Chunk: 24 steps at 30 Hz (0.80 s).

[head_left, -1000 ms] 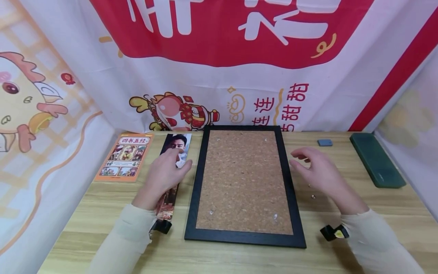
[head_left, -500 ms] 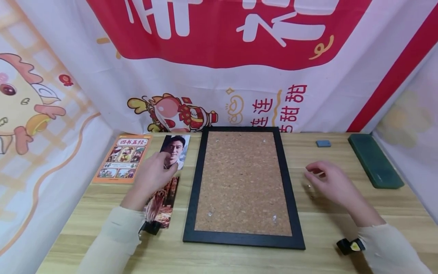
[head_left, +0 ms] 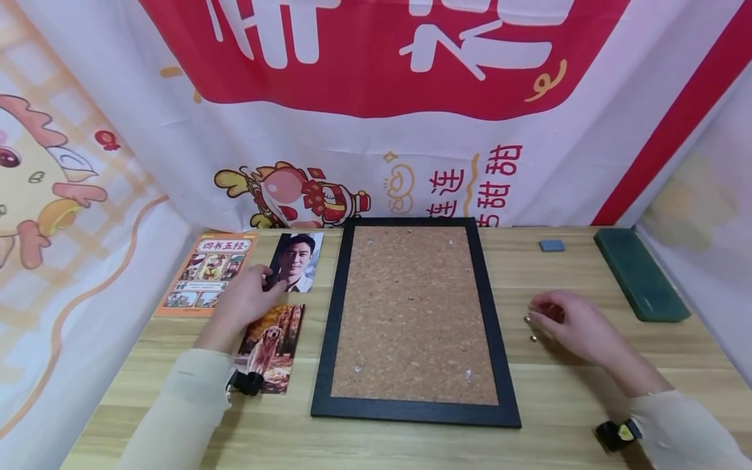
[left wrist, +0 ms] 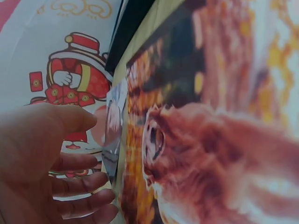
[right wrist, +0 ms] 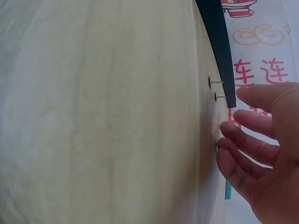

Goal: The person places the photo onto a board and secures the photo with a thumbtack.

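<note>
My left hand (head_left: 243, 300) hovers at the lower left edge of a portrait photo (head_left: 299, 258), its fingers loosely bent; the left wrist view shows nothing held in it. Below the portrait lies a photo of a golden dog (head_left: 271, 349), which fills much of the left wrist view. My right hand (head_left: 581, 329) is beside two small push pins (head_left: 532, 339) on the table, fingers relaxed and apart from them. The right wrist view shows the pins (right wrist: 215, 82) with their thin points sticking out sideways. Between the hands lies a black-framed cork board (head_left: 414, 313).
Small shiny clear bits (head_left: 468, 375) sit near the cork's corners. An orange booklet (head_left: 188, 287) lies at the left, partly behind my left hand. A blue eraser-like block (head_left: 551, 245) and a dark green case (head_left: 640, 274) lie at the back right. Printed cloth (head_left: 376, 163) hangs behind the table.
My left hand has moved left and slightly down, uncovering both photos. My right hand has moved away from the board's right edge, rightward and toward me, to the push pins.
</note>
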{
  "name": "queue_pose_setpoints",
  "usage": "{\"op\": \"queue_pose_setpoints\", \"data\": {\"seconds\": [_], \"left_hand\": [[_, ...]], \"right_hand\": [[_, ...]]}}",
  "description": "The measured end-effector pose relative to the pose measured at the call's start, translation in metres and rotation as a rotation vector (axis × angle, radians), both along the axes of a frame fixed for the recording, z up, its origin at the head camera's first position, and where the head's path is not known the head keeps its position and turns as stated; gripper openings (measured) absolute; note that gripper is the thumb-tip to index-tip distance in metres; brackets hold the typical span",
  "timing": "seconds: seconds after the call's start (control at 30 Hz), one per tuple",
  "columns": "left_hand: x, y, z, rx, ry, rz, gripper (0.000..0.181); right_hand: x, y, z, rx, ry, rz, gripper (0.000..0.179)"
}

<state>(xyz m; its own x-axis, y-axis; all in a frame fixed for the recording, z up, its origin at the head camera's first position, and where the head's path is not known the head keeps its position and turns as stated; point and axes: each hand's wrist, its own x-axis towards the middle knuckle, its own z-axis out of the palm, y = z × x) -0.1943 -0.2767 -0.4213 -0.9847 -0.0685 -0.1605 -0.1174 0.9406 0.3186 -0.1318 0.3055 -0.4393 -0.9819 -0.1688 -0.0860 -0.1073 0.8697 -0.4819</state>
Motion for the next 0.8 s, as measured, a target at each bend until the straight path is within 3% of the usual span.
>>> {"op": "queue_pose_setpoints", "data": {"seconds": [0.23,0.5,0.8], "left_hand": [[-0.008,-0.002,-0.002,-0.042,-0.057,0.012,0.082],[-0.017,-0.004,-0.005,-0.083,-0.103,0.044,0.089],[-0.022,-0.003,-0.007,-0.004,-0.119,0.096,0.078]], "right_hand": [[-0.002,0.002,-0.003,-0.022,-0.038,0.004,0.040],[-0.004,-0.001,-0.007,-0.006,-0.053,0.012,0.023],[-0.005,-0.004,-0.007,0.008,-0.060,0.031,0.012]]}}
